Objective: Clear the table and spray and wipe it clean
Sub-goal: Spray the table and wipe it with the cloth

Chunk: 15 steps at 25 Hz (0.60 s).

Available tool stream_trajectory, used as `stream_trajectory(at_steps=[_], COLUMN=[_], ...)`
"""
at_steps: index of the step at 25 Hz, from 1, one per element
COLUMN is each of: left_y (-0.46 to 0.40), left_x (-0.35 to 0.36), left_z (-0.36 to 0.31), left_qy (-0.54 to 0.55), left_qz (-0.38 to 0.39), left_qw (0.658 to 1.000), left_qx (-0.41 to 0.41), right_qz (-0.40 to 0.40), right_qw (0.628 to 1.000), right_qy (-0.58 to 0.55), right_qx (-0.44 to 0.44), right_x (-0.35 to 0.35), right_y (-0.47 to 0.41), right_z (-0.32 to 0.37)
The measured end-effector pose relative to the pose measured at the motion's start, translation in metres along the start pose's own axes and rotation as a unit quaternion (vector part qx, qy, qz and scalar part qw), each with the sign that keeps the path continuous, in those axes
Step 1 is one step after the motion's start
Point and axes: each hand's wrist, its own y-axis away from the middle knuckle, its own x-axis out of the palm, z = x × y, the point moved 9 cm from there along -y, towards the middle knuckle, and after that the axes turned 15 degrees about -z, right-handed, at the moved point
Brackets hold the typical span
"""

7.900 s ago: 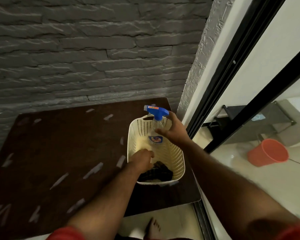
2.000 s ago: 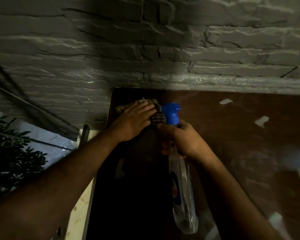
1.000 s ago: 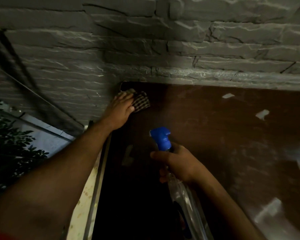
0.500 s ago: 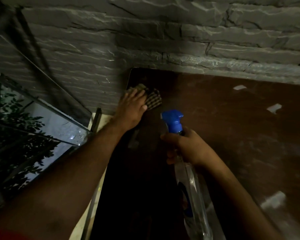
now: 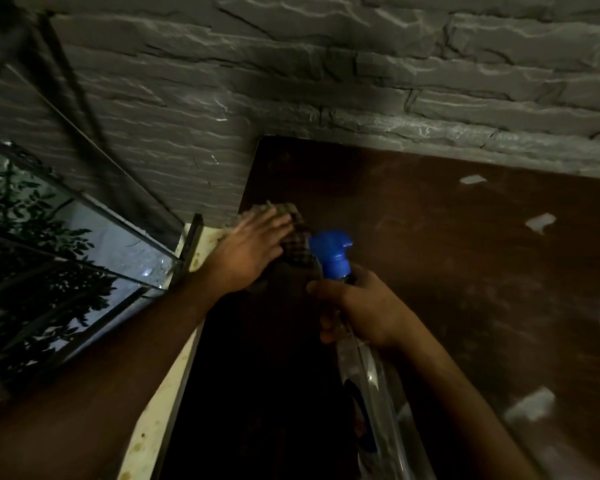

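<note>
Dark brown table (image 5: 430, 258) stood with far edge against grey stone wall (image 5: 291, 81). Checked cloth (image 5: 297, 244) lay flat on tabletop near far left corner, under and just beyond fingers (image 5: 271, 225) of left hand (image 5: 246, 254) pressing it down. Pale scraps (image 5: 539, 223) lay scattered on tabletop well right of those fingers; more near right edge, blurred. Near left part of tabletop in deep shadow, surface indistinct.
</note>
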Motion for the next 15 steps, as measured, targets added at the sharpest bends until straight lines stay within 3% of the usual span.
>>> stream_trajectory(at_steps=[2,3,6,7,9,10,13,15], left_y=[-0.017,-0.018,0.024,0.025,-0.003,-0.014,0.002,0.014], left_x=[-0.008,-0.001,0.009,0.003,-0.013,-0.008,0.024,0.016], left_z=[0.028,0.015,-0.039,-0.021,0.027,0.03,-0.037,-0.034], left_qy=[-0.059,-0.064,0.002,0.001,-0.044,-0.079,-0.037,-0.016], left_qz=[0.001,0.023,0.026,0.025,-0.005,0.032,0.11,0.083], left_qw=[0.989,0.989,0.999,0.999,0.993,0.985,0.993,0.996], left_qx=[-0.138,-0.129,0.048,0.027,-0.112,-0.149,0.008,0.017], right_qz=[0.002,0.006,0.03,0.032,0.019,0.012,0.013,0.02], right_qw=[1.0,1.0,0.999,0.999,1.0,1.0,1.0,1.0], right_qy=[0.001,0.001,0.008,0.01,0.004,-0.001,0.0,0.001], right_qx=[0.008,0.011,0.007,0.01,0.016,0.015,0.009,0.008], right_x=[0.0,-0.001,-0.002,-0.001,0.001,0.001,0.001,0.003], right_y=[-0.002,-0.002,0.003,0.006,0.007,0.006,0.006,0.008], right_z=[-0.002,-0.002,0.001,0.0,-0.002,-0.003,-0.002,-0.003])
